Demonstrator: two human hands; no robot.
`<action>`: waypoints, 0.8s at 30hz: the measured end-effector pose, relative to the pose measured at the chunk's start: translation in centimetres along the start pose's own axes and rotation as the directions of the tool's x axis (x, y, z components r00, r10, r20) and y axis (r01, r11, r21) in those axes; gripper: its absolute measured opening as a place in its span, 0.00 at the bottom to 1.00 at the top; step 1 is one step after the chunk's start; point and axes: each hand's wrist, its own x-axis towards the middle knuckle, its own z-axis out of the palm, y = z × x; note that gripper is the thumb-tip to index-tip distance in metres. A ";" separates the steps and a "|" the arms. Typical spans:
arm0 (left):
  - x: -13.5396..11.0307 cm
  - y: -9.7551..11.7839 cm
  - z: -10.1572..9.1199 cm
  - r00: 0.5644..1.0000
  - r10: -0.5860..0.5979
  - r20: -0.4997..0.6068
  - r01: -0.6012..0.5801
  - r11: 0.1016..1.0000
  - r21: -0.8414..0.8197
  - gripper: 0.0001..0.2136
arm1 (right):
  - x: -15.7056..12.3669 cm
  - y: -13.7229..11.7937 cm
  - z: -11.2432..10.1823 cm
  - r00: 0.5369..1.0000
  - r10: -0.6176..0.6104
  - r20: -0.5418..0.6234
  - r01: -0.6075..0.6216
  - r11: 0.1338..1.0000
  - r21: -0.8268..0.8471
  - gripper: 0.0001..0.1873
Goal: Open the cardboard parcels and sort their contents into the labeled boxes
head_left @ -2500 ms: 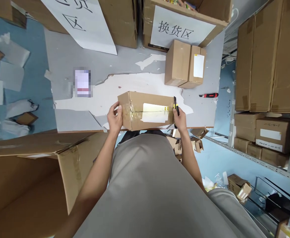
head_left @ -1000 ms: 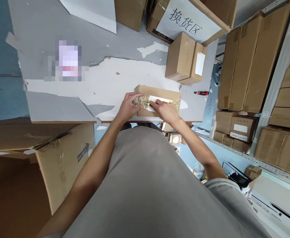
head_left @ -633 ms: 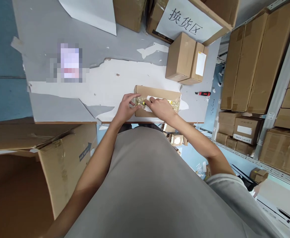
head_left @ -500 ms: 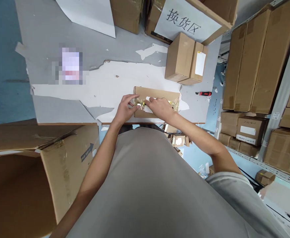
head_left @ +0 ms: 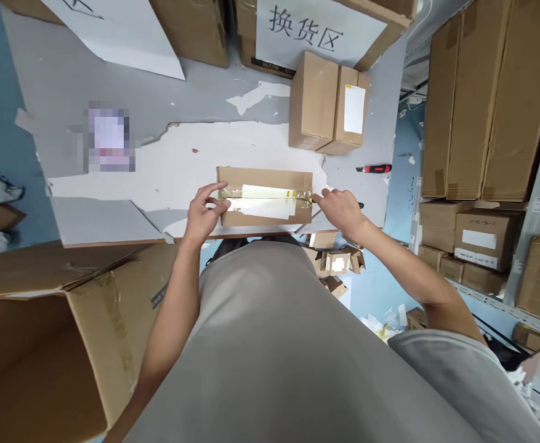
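A flat taped cardboard box [head_left: 265, 179] with a white label lies at the near edge of the grey and white table [head_left: 168, 154]. My left hand [head_left: 201, 212] presses on the box's left end, fingers on the tape seam. My right hand [head_left: 341, 209] is at the box's right end, closed on a yellow and black utility knife [head_left: 314, 198] whose tip sits at the seam's right edge.
Two small cardboard boxes [head_left: 327, 101] stand behind on the table. A red utility knife [head_left: 374, 168] lies at the right edge. A large open carton [head_left: 66, 332] stands at my left. Shelves of cartons [head_left: 482, 123] fill the right. Small box scraps [head_left: 337, 264] lie on the floor.
My right hand with the knife has run along the tape seam from the box's left part to its right end. My left hand stayed on the left end.
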 end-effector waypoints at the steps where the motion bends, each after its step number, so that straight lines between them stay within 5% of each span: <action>1: 0.0 0.1 0.0 1.000 -0.012 -0.009 0.012 1.000 0.009 0.26 | -0.2 0.5 0.4 1.000 -0.005 -0.007 0.005 1.000 0.004 0.26; 13: 0.1 1.4 0.4 0.992 -0.098 -0.075 0.104 0.992 0.070 0.28 | -0.2 3.5 2.2 0.993 -0.090 -0.080 0.096 0.993 0.067 0.28; 18: 0.3 0.8 -0.5 0.990 -0.106 -0.092 0.110 0.993 0.041 0.30 | -0.4 7.7 4.7 0.983 -0.056 -0.176 0.115 0.932 0.344 0.20; 21: 0.5 0.1 -1.8 0.984 -0.122 -0.126 0.128 0.991 0.037 0.29 | 2.2 8.6 8.4 0.940 0.081 -0.332 0.199 0.661 0.723 0.15; 24: 0.8 -0.5 -3.1 0.976 -0.152 -0.153 0.160 0.986 0.038 0.29 | 6.3 5.8 12.5 0.937 0.283 -0.206 0.166 0.159 0.973 0.23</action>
